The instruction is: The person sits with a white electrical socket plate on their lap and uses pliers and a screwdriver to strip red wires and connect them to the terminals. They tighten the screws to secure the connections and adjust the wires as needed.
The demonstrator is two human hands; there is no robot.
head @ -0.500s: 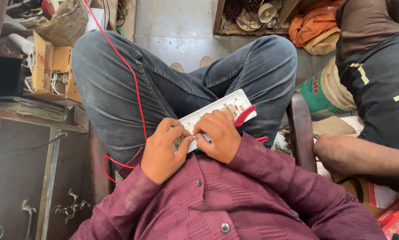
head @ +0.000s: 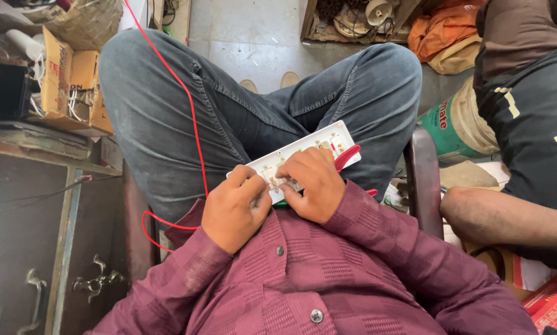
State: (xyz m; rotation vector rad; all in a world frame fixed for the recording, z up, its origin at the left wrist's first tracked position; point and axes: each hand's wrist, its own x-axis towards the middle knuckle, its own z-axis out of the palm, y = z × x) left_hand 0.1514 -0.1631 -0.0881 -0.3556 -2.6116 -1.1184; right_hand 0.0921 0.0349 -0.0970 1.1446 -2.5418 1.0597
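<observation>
On my lap, across grey denim jeans (head: 166, 118), lies a long white plastic switch board (head: 318, 146), back side up, steadied against my thigh. My left hand (head: 232, 208) has its grip clamped on the near end; my right hand (head: 312, 183) presses fingertips into the small metal contacts. Beside it: red-handled tool (head: 348, 155), thin red wire (head: 188, 118).

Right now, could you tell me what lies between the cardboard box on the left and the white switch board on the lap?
In the head view, the jeans-clad thigh and a red wire lie between the cardboard box and the white switch board.
</observation>
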